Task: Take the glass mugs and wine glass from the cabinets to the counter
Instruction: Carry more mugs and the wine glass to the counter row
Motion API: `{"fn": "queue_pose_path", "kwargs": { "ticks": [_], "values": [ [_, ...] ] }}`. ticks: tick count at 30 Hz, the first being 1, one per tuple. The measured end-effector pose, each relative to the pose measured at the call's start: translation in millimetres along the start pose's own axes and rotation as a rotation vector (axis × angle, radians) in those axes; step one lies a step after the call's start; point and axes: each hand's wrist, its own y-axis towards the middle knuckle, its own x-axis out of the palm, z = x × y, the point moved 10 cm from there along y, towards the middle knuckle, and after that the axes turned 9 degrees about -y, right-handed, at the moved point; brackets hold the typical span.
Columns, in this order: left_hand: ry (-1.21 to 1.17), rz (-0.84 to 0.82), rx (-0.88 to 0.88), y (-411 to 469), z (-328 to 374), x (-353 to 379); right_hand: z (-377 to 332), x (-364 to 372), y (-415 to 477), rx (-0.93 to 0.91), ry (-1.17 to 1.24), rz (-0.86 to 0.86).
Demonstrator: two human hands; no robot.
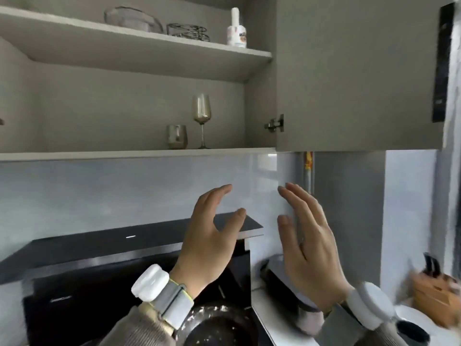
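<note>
Viewpoint: head-worn, wide-angle, single view.
Facing: tilted up into the open wall cabinet (139, 156).
Range: close, within arm's reach.

Top shelf: clear glass dish (132, 18) at left, wire rack (187, 32) in the middle, white bottle (237, 29) w/ printed label at right; cabinet door (354, 73) open at right, hinge (275, 124) on its inner edge; black range hood (104, 248) below; wooden knife block (435, 283) far right, blurred; dark pan (219, 325) at the bottom.
</note>
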Motion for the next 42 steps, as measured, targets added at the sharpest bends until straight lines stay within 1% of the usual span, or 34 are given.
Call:
{"fn": "queue_pose_path", "kwargs": {
  "ticks": [3,7,13,19,23,24,25,26,28,31,35,37,39,42],
  "values": [
    [0.077,0.054,-0.010,29,-19,-19,10,51,18,-0.011,0.064,-0.041],
    [0.157,0.145,0.028,70,-34,-41,24,108,56,-0.054,0.150,-0.066],
    [0.182,0.224,0.050,127,-50,-63,41,164,111,-0.116,0.243,-0.069],
    [0.265,0.336,0.184,182,-47,-80,55,201,153,-0.149,0.320,-0.052],
    [0.358,0.404,0.199,214,-44,-96,58,204,175,-0.142,0.333,-0.029],
    [0.401,0.412,0.179,218,-46,-100,58,204,177,-0.122,0.336,-0.048],
    [0.449,0.462,0.157,253,-67,-111,66,234,203,-0.125,0.346,-0.066],
    [0.482,0.480,0.141,267,-73,-117,69,242,215,-0.101,0.353,-0.095],
    [0.552,0.503,0.105,281,-73,-126,72,250,232,-0.019,0.338,-0.160],
    [0.605,0.518,0.019,304,-82,-136,79,256,247,0.047,0.311,-0.240],
    [0.497,0.517,-0.141,339,-105,-145,96,286,275,0.196,0.278,-0.348],
    [0.455,0.525,-0.190,354,-116,-149,102,304,287,0.256,0.269,-0.387],
    [0.384,0.515,-0.233,363,-129,-151,107,315,299,0.329,0.264,-0.390],
    [0.234,0.499,-0.276,376,-149,-155,108,336,316,0.366,0.253,-0.426]
  ]
}}
